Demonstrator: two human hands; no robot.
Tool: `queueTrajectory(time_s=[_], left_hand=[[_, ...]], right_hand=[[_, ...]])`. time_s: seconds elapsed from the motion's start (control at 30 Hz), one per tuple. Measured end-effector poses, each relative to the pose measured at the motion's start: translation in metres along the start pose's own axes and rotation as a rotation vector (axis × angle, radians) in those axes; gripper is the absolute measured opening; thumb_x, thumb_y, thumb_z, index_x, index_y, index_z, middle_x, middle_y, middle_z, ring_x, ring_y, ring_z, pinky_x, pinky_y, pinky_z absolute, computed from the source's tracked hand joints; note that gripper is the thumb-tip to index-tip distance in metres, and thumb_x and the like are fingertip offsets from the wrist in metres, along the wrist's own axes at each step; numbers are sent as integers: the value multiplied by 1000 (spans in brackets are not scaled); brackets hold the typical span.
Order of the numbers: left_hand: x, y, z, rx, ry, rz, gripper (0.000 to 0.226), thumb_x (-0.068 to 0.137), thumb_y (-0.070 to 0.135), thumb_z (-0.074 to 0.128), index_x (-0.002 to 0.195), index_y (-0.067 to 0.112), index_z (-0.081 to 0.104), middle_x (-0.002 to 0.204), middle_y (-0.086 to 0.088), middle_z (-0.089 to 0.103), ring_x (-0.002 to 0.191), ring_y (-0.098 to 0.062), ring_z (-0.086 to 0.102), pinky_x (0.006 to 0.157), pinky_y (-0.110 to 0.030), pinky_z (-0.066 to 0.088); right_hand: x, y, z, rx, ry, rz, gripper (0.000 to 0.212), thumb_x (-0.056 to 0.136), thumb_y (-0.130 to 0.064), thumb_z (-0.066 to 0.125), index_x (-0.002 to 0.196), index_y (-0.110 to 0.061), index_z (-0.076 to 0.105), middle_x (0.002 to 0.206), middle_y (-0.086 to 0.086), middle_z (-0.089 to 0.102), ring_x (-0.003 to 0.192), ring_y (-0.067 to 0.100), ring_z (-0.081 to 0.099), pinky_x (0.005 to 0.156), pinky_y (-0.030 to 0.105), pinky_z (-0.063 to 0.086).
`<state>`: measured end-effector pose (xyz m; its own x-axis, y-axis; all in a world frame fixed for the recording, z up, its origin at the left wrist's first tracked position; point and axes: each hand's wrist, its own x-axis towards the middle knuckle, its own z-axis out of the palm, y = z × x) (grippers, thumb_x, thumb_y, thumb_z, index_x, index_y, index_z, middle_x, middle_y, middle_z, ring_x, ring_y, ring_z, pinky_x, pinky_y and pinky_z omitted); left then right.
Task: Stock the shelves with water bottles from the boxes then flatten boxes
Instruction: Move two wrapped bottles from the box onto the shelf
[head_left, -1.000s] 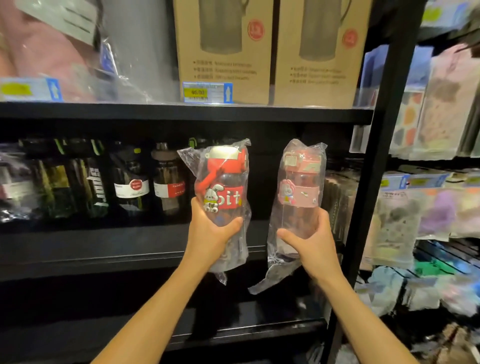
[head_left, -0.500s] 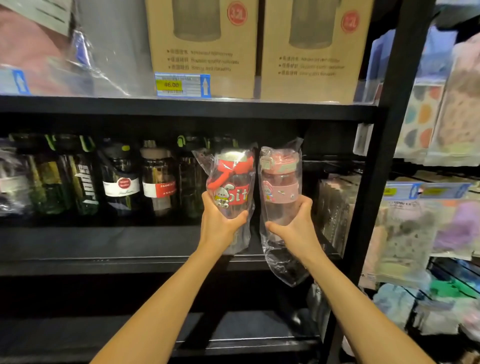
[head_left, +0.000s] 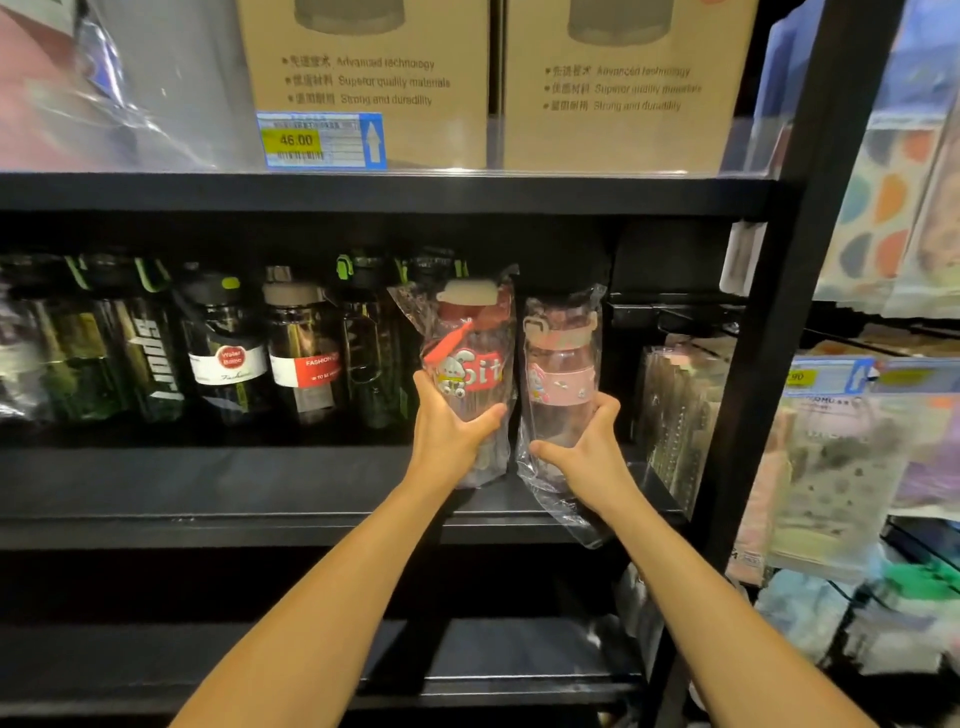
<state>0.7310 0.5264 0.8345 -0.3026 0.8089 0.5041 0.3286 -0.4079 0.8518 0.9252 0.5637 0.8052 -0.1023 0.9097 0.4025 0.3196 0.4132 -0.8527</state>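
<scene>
On the middle shelf (head_left: 260, 488), just right of the dark bottle row (head_left: 228, 353): slotting two bagged bottles into the gap, side by side. Gripping red bottle (head_left: 470, 353) low on its body with left hand (head_left: 452, 431), fingers (head_left: 423, 382) wrapped round the far side and thumb across the front, clamped through the plastic. Same with right hand (head_left: 587, 447) on pink bottle (head_left: 561, 358), fingers (head_left: 608, 405) curled round its right flank, thumb low on the left. Holding both upright, caps up, prints facing out, presumably for reading from the aisle. Gripping low probably to steer the bases in and clear the upper shelf board (head_left: 363, 192) with the caps. Parking red just beside the last dark bottle, pink just beside red, near touching. Cannot tell whether seated on the shelf or just above it: bases hidden behind the hands. Watch loose bag tail (head_left: 561, 514) under pink bottle, hanging over the shelf's front edge; worth tucking in, otherwise a snag risk. Reading cardboard boxes (head_left: 363, 78) on top of that board, behind price tag (head_left: 322, 140), as boxed stock, not the cartons to flatten; none of those visible. Judging stocking as under way, flattening not yet started.
</scene>
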Motion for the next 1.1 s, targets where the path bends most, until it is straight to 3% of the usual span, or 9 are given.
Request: queueTrajectory(time_s=[0.23, 0.33, 0.4, 0.57, 0.7, 0.8, 0.9, 1.03, 1.1], left_hand=[[-7, 16, -18, 124, -132, -72, 88, 81, 41, 88, 142, 23, 27, 140, 8, 46, 124, -8, 52, 100, -30, 45], [-6, 14, -27, 229, -159, -112, 82, 80, 43, 88, 138, 24, 33, 137, 7, 49, 122, -12, 55, 94, -31, 46], [-7, 9, -30, 301, -174, -123, 77, 78, 42, 89, 134, 25, 38, 133, 8, 52, 118, -13, 57, 92, -32, 47], [-11, 4, -28, 447, -180, -115, 80, 78, 44, 88, 138, 23, 40, 131, 9, 53, 113, -15, 56, 96, -41, 51], [-9, 5, -21, 487, -171, -138, 65, 81, 42, 87, 120, 28, 36, 118, 9, 53, 101, -15, 57, 82, -38, 49], [-8, 2, -21, 490, -166, -132, 64, 80, 43, 86, 118, 25, 39, 113, 8, 56, 97, -16, 58, 73, -35, 43], [-6, -3, -23, 467, -159, -145, 64, 79, 44, 86, 117, 25, 38, 106, 9, 57, 91, -12, 59, 66, -32, 41], [-5, -4, -24, 442, -157, -168, 63, 80, 43, 85, 117, 25, 38, 101, 14, 55, 88, -8, 57, 67, -33, 41], [-5, -4, -23, 448, -153, -171, 62, 81, 43, 85, 117, 25, 38, 100, 13, 55, 84, -4, 56, 64, -32, 40]], right_hand=[[1, -4, -5, -45, 4, 38, 104, 74, -28, 95, 144, -32, 17, 147, 0, 41, 130, 17, 51, 106, 31, 43], [3, -5, -11, -53, -40, 93, 134, 62, -49, 98, 158, -34, 6, 160, 1, 31, 143, 21, 41, 118, 43, 39], [2, -7, -15, -69, -62, 131, 138, 59, -58, 96, 160, -35, 5, 164, 1, 27, 147, 23, 38, 121, 49, 36], [6, -12, -13, -170, -15, 163, 118, 69, -44, 94, 159, -18, 24, 151, 1, 49, 129, 23, 55, 104, 39, 48], [22, -25, -14, -300, -81, 281, 93, 61, -41, 90, 137, -12, 45, 132, 8, 50, 108, 24, 61, 90, 43, 58], [18, -25, -18, -225, -73, 309, 73, 64, -35, 90, 120, -18, 46, 122, 5, 51, 98, 20, 61, 76, 38, 58], [16, -28, -25, -128, 60, 240, 68, 70, -24, 88, 120, -15, 42, 111, 3, 56, 89, 13, 60, 62, 28, 52], [34, -49, -36, 73, 202, 148, 74, 64, -27, 89, 125, -17, 48, 105, 0, 69, 90, 14, 70, 78, 42, 62], [44, -58, -38, 146, 226, 126, 71, 71, -21, 90, 125, -24, 44, 109, -2, 67, 94, 13, 68, 85, 42, 59]])
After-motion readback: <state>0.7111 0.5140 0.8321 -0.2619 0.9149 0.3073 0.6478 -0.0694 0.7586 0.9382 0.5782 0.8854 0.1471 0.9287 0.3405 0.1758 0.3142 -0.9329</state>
